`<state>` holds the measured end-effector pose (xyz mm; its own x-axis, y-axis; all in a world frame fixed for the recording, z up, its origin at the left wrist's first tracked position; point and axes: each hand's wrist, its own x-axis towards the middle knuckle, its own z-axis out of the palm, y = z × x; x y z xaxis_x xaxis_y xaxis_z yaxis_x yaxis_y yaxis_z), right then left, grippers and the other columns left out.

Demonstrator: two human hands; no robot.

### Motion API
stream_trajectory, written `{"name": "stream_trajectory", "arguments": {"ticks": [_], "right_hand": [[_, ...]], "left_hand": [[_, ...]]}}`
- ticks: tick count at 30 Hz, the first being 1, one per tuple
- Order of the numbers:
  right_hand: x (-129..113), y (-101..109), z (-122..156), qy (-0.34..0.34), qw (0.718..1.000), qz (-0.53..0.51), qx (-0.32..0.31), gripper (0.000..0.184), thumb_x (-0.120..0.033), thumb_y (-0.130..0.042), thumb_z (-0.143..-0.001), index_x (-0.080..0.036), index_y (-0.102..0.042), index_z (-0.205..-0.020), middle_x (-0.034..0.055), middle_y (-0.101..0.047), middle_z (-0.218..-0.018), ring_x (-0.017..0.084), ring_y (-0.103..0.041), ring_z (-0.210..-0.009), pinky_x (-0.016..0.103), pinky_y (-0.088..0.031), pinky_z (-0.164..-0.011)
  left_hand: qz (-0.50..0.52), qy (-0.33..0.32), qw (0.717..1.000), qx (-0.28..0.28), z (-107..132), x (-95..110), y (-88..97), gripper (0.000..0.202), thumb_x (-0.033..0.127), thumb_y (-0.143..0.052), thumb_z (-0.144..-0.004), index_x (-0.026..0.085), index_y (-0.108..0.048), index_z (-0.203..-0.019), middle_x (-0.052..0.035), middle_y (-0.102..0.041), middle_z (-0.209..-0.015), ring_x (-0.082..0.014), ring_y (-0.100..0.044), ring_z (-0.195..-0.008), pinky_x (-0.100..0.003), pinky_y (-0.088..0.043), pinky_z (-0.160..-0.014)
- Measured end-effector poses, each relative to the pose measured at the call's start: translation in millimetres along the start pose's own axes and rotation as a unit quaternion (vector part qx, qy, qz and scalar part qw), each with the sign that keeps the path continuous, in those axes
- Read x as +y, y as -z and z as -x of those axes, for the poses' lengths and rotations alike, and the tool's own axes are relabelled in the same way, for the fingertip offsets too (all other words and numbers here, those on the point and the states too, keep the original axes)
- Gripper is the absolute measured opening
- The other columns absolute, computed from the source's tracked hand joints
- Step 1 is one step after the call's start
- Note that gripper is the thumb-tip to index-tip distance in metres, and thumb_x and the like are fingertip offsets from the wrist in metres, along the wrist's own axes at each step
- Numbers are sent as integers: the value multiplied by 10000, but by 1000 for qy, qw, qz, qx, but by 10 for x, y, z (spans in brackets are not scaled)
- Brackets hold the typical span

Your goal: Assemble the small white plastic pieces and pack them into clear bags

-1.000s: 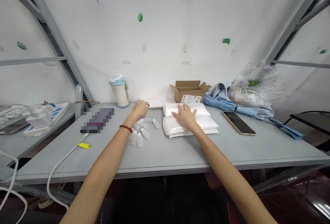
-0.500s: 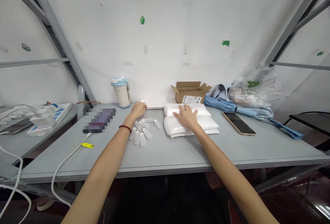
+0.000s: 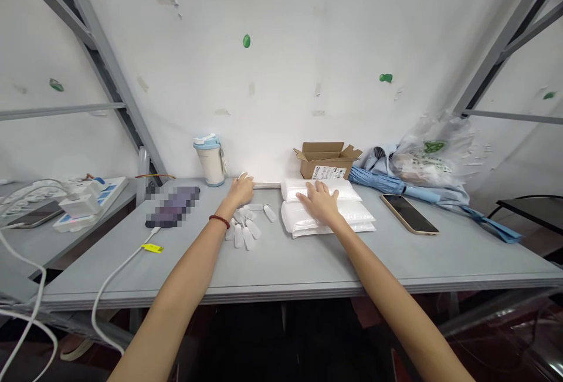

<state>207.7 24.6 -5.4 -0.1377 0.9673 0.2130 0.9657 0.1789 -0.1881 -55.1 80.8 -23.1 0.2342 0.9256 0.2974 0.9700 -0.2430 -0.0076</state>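
My left hand [image 3: 240,191], a red bead bracelet on its wrist, reaches to the far side of the grey table [image 3: 281,259]. Its fingers curl around a small white object at the wall end of a flat white strip [image 3: 266,185]. Several small white oblong tags [image 3: 247,222] lie scattered just below that hand. My right hand [image 3: 319,200] lies flat with fingers spread on a stack of clear plastic bags [image 3: 328,213].
A white and blue lidded cup [image 3: 211,160] and an open cardboard box [image 3: 326,159] stand by the wall. A phone [image 3: 410,213], blue cloth [image 3: 398,183] and crinkled plastic bag [image 3: 433,150] lie right. A dark device [image 3: 172,206] with white cable [image 3: 115,273] lies left.
Both hands stay where they were on the table. The camera has shifted slightly, so the whole scene sits a little to the right and lower.
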Motion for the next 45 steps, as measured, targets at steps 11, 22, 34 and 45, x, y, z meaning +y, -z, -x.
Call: {"name": "stream_trajectory", "arguments": {"ticks": [11,22,34,45], "right_hand": [[-10,-6,9,1,1000,-5,9,568,-534,-217,-927,-183,-372,-1346,190,-314,-1435,301,-210,-1346,620,-172,-993],[-168,69,100,137,971,31,192,549,-353,-345,-928,-123,-268,-1420,214,-199,-1494,286,-148,-1392,495,-238,-1037],[-107,6,78,192,952,67,228,589,-24,-200,-867,-175,-324,-1422,124,-437,-1405,233,-314,-1350,563,-45,-1091],[-14,-21,7,241,931,66,264,533,28,-263,-835,-145,-544,-1253,108,-573,-1277,201,-509,-1203,423,-321,-1014]], "left_hand": [[4,100,954,282,168,-53,609,303,107,-398,-794,116,-618,-1002,-167,-593,-1129,-316,-484,-1104,-485,-349,-914],[95,4,924,371,373,253,620,292,70,-402,-805,185,-637,-936,-91,-640,-1027,-245,-533,-1016,-405,-387,-872],[170,-158,921,312,465,778,524,222,71,-398,-809,186,-577,-869,-66,-642,-847,-190,-564,-895,-332,-434,-807],[572,229,781,101,289,441,461,199,259,-589,-730,119,-621,-867,-101,-680,-910,-225,-631,-913,-360,-470,-860]]}}
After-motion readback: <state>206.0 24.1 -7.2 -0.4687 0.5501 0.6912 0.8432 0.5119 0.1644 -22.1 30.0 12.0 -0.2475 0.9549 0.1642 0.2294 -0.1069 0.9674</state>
